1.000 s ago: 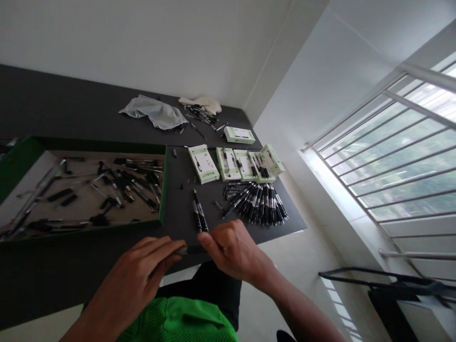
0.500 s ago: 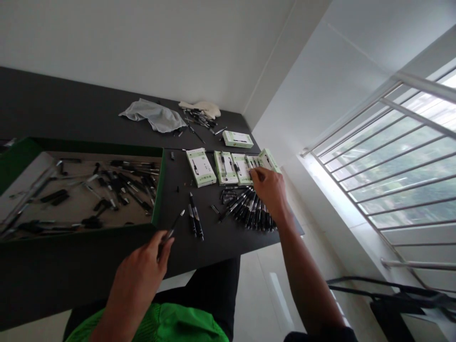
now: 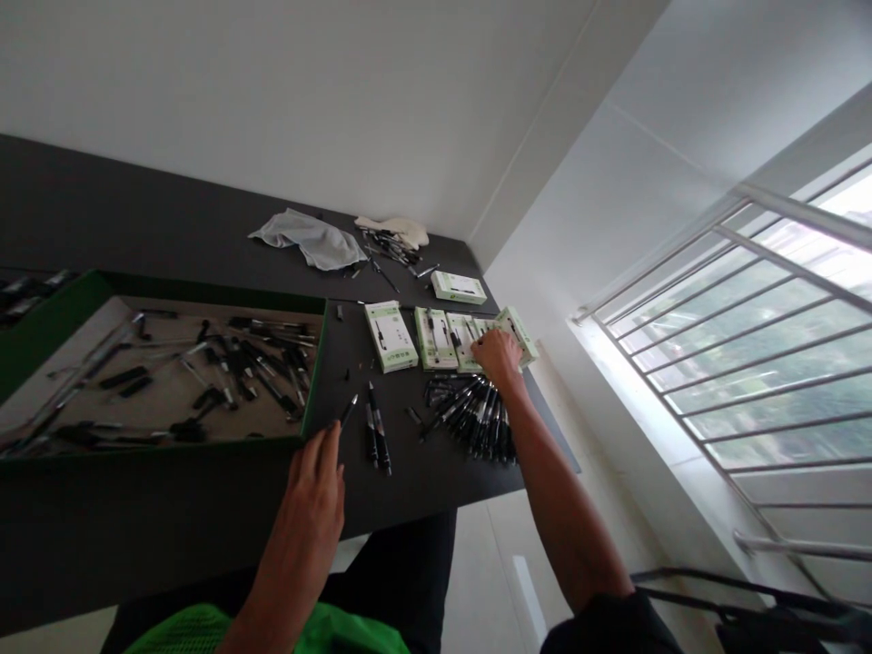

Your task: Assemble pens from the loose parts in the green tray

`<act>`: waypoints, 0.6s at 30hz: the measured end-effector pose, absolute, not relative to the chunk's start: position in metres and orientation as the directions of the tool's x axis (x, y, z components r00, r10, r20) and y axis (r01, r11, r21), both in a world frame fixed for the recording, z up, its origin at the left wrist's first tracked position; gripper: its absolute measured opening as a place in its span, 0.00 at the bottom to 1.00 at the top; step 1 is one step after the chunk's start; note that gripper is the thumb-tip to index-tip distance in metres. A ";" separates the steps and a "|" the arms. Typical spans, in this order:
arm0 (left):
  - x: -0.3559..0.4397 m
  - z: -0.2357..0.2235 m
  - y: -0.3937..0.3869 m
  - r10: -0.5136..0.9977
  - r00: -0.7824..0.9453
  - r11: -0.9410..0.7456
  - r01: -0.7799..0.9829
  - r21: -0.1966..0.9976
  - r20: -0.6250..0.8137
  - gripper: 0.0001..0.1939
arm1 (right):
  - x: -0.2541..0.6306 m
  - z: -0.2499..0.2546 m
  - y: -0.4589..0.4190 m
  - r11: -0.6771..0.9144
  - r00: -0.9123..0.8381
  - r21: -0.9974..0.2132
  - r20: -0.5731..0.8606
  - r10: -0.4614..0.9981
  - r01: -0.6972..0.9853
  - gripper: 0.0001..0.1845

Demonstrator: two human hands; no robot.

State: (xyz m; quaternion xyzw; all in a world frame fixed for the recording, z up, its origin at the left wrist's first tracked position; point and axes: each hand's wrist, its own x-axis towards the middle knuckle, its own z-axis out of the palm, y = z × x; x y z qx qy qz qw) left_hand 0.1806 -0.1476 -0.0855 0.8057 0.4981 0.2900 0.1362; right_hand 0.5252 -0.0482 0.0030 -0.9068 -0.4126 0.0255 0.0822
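Note:
My left hand is at the table's front, its fingers closed over the rear of a pen whose tip points up and right. Just right of it a few black pens lie side by side. My right hand reaches over a row of pale green pen boxes, fingers bunched at the box towards the right end. Whatever lies between those fingertips is hidden. Under my right wrist a fan of black pens is spread on the table.
A green-rimmed tray at left holds many loose pens and caps. Behind are a grey cloth, a cream cloth beside a pen pile, and a closed pen box. A barred window is at right.
My left hand has turned palm-down and flattened over its pen, moving right, nearer the pens beside it. My right hand stays over the boxes, fingers now lower. The view has shifted slightly.

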 end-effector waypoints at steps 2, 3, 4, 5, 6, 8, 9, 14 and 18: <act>0.182 -0.087 -0.150 0.876 0.333 -0.478 0.697 0.535 0.349 0.26 | 0.528 0.005 -0.053 -0.613 0.641 -0.252 0.034 0.767 0.748 0.16; 0.183 -0.087 -0.151 0.872 0.331 -0.485 0.677 0.554 0.360 0.26 | 0.529 0.006 -0.056 -0.585 0.625 -0.301 0.050 0.779 0.753 0.16; 0.185 -0.087 -0.151 0.868 0.334 -0.495 0.651 0.576 0.368 0.25 | 0.529 0.008 -0.059 -0.548 0.607 -0.353 0.073 0.792 0.758 0.17; 0.186 -0.086 -0.150 0.863 0.340 -0.504 0.619 0.602 0.373 0.25 | 0.528 0.011 -0.064 -0.507 0.587 -0.404 0.101 0.803 0.762 0.18; 0.187 -0.082 -0.150 0.859 0.354 -0.513 0.581 0.632 0.371 0.24 | 0.525 0.014 -0.070 -0.462 0.569 -0.452 0.131 0.812 0.763 0.19; 0.190 -0.069 -0.148 0.847 0.407 -0.518 0.490 0.701 0.342 0.23 | 0.511 0.019 -0.086 -0.372 0.533 -0.534 0.182 0.827 0.760 0.21; 0.192 -0.060 -0.147 0.842 0.435 -0.507 0.442 0.740 0.317 0.23 | 0.500 0.022 -0.097 -0.333 0.515 -0.566 0.197 0.834 0.754 0.22; 0.203 -0.007 -0.143 0.859 0.479 -0.330 0.243 0.912 0.183 0.25 | 0.412 0.026 -0.158 -0.048 0.335 -0.739 0.245 0.910 0.672 0.14; 0.209 0.009 -0.141 0.861 0.483 -0.265 0.154 0.952 0.162 0.27 | 0.352 0.022 -0.187 0.147 0.201 -0.781 0.330 0.922 0.607 0.05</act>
